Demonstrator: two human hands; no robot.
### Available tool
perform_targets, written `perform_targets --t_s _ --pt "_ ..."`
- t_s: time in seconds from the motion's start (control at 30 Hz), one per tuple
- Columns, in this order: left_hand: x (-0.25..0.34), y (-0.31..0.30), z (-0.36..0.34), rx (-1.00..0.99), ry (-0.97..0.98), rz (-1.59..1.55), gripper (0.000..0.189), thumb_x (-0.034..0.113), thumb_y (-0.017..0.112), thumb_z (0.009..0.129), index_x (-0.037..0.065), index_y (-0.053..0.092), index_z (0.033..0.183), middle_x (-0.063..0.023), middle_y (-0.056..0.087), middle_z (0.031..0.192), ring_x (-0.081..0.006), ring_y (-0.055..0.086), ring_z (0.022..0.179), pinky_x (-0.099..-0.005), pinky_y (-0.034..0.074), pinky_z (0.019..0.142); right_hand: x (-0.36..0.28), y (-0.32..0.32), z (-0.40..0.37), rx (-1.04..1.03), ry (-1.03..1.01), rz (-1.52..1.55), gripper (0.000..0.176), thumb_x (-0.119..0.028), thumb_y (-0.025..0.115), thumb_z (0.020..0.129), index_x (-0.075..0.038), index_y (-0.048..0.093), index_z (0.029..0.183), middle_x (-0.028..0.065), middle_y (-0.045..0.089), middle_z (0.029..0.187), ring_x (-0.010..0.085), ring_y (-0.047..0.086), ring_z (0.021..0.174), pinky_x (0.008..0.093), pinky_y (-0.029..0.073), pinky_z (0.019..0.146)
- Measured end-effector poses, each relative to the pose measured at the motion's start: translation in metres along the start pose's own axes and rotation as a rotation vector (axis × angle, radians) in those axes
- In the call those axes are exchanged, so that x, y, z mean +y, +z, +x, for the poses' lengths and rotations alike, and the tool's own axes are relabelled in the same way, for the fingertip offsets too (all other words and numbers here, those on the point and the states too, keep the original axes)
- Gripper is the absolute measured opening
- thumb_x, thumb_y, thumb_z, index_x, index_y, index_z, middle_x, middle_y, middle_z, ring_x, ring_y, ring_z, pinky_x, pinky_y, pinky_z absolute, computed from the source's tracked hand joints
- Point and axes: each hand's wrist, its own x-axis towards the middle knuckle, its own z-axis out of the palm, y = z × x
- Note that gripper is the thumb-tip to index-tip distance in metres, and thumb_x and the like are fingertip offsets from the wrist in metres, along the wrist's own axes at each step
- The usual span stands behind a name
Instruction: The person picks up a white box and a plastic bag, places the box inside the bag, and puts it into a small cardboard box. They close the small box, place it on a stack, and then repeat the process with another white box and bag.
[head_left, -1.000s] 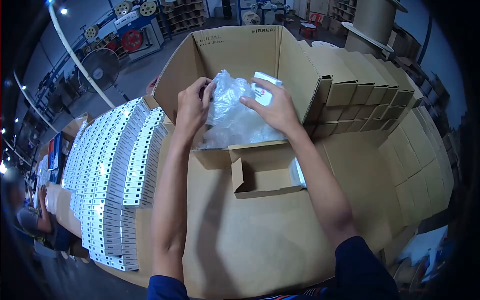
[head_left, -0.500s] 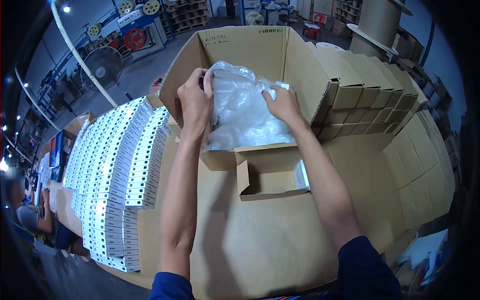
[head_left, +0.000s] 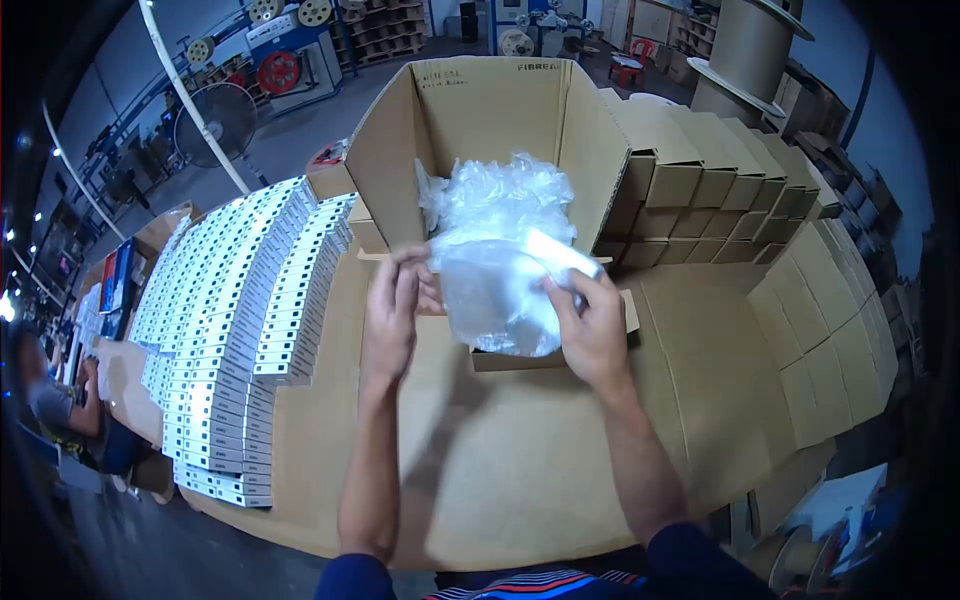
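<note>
A clear plastic bag [head_left: 492,300] hangs in front of the large open carton [head_left: 385,165], overlapping a small open cardboard box [head_left: 520,360] on the table. My right hand [head_left: 595,325] pinches the bag's right side, with a slim white piece [head_left: 562,252] by its fingertips; that piece is blurred. At the bag's left edge, my left hand [head_left: 395,305] has its fingers curled in, right at the plastic. More crumpled clear bags [head_left: 505,195] fill the carton behind. The small box is partly hidden below the bag and right hand.
Stacked white boxes [head_left: 225,330] cover the table's left side. Folded brown cardboard boxes [head_left: 700,180] are piled at the right, beside flat cardboard [head_left: 820,330]. A person [head_left: 65,400] sits at the far left. A fan [head_left: 215,125] and machines stand behind.
Both hands have drawn back from the carton toward me, bringing one clear plastic bag out of it. The white piece has come along near the right hand. My view has shifted slightly.
</note>
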Motion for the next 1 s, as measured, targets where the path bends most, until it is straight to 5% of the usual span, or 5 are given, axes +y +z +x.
perform_targets --t_s 0.23,0.43,0.73,0.83,1.0 --pt "-0.041 0.051 -0.153 0.15 -0.241 -0.029 0.026 0.014 0.075 0.098 -0.001 0.062 0.116 -0.0003 0.065 0.093 -0.0044 0.057 0.078 -0.0204 0.047 0.068 0.008 0.023 -0.15 0.223 0.34 0.322 0.025 -0.018 0.061 0.107 0.004 0.074 0.102 0.0051 0.068 0.096 0.009 0.059 0.081 0.0272 0.048 0.071" --pt "-0.025 0.024 -0.182 0.142 -0.273 0.065 0.015 0.006 0.076 0.095 0.002 0.062 0.098 0.0027 0.062 0.078 -0.0024 0.055 0.068 -0.0197 0.043 0.059 0.021 -0.017 -0.218 -0.135 0.629 0.638 0.02 -0.004 0.072 0.098 0.009 0.067 0.112 0.009 0.069 0.106 0.0091 0.064 0.091 0.0246 0.051 0.077" --pt "-0.032 0.019 -0.184 0.012 -0.321 -0.293 0.035 -0.005 0.072 0.093 0.003 0.05 0.119 -0.0074 0.06 0.103 -0.0099 0.059 0.087 -0.0235 0.05 0.075 0.03 -0.017 -0.193 -0.22 0.123 0.269 0.022 -0.004 0.077 0.093 0.01 0.061 0.088 0.0157 0.057 0.118 0.0182 0.058 0.103 0.0302 0.05 0.086" --pt "-0.026 0.012 -0.168 0.174 -0.199 -0.542 0.041 -0.007 0.07 0.093 0.004 0.045 0.123 -0.0112 0.058 0.11 -0.0167 0.06 0.092 -0.027 0.051 0.082 0.034 -0.012 -0.2 -0.119 0.322 0.471 0.02 -0.005 0.077 0.092 0.009 0.064 0.089 0.0163 0.058 0.117 0.0192 0.058 0.1 0.0297 0.049 0.086" --pt "-0.005 0.015 -0.163 -0.002 0.352 0.616 0.037 -0.003 0.084 0.077 0.006 0.07 0.11 -0.0105 0.064 0.109 -0.0228 0.06 0.097 -0.0352 0.049 0.085 0.033 -0.014 -0.204 -0.062 0.39 0.326 0.017 -0.008 0.078 0.091 0.007 0.069 0.091 0.0165 0.061 0.113 0.02 0.06 0.098 0.0315 0.05 0.084"
